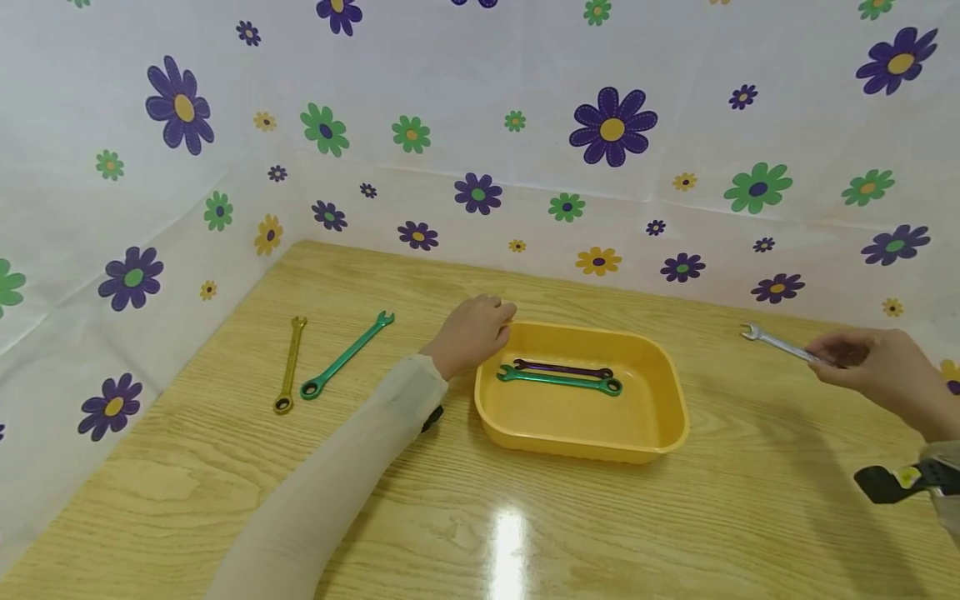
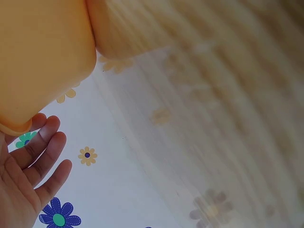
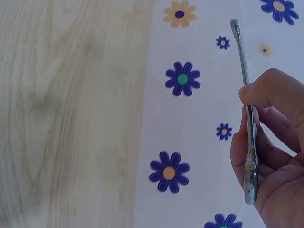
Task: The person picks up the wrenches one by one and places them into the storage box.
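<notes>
My left hand [image 1: 471,332] grips the rim of a yellow plastic basin [image 1: 585,442] at its far left corner. In the left wrist view the fingers [image 2: 47,137] curl below the basin's edge, by its outer wall. Inside the basin lie a green wrench [image 1: 558,380] and a purple wrench [image 1: 562,368], side by side. To the right, above the table, my right hand [image 1: 888,371] pinches a silver wrench [image 1: 776,343] between thumb and fingers. Its open end points left in the head view; the right wrist view shows the wrench [image 3: 243,61] edge-on.
Left of the basin, a gold wrench [image 1: 291,367] and another green wrench [image 1: 347,357] lie on the wood-grain table [image 1: 187,475]. A white cloth with printed flowers [image 1: 525,275] hangs along the table's back and left sides.
</notes>
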Action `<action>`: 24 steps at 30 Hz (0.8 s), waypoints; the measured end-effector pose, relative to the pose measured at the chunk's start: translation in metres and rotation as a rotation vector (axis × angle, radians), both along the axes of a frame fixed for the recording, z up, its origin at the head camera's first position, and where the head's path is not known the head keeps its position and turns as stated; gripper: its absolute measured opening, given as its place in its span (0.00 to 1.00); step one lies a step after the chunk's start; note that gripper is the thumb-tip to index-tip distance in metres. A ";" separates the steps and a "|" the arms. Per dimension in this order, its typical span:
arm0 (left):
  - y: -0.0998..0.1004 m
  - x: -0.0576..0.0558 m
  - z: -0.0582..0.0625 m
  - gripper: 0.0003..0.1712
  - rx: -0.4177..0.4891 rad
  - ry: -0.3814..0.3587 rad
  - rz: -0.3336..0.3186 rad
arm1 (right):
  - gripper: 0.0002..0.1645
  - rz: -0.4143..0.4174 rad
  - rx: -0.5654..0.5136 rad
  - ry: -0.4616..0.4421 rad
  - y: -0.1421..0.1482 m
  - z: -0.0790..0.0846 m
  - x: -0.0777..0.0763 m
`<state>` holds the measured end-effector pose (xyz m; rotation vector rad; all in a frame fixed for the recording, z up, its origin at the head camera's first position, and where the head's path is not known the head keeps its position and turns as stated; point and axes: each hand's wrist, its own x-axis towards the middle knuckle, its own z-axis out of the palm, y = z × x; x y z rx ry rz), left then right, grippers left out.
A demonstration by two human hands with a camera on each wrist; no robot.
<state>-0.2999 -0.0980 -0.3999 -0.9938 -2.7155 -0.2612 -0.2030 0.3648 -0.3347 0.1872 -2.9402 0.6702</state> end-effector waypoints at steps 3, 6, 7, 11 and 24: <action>0.000 0.001 0.001 0.07 0.006 0.005 -0.001 | 0.12 0.010 -0.004 0.000 -0.016 0.009 0.001; 0.000 0.002 0.002 0.07 0.008 0.006 -0.002 | 0.11 0.043 -0.025 0.008 -0.025 0.013 -0.002; 0.000 0.002 0.002 0.07 0.008 0.005 -0.001 | 0.10 0.053 -0.029 0.017 -0.028 0.014 -0.002; 0.000 0.002 0.002 0.07 0.009 0.006 0.001 | 0.10 0.090 -0.033 0.032 -0.041 0.018 -0.006; 0.001 0.001 0.000 0.07 -0.004 -0.007 0.015 | 0.09 0.176 -0.045 0.004 -0.091 0.024 -0.019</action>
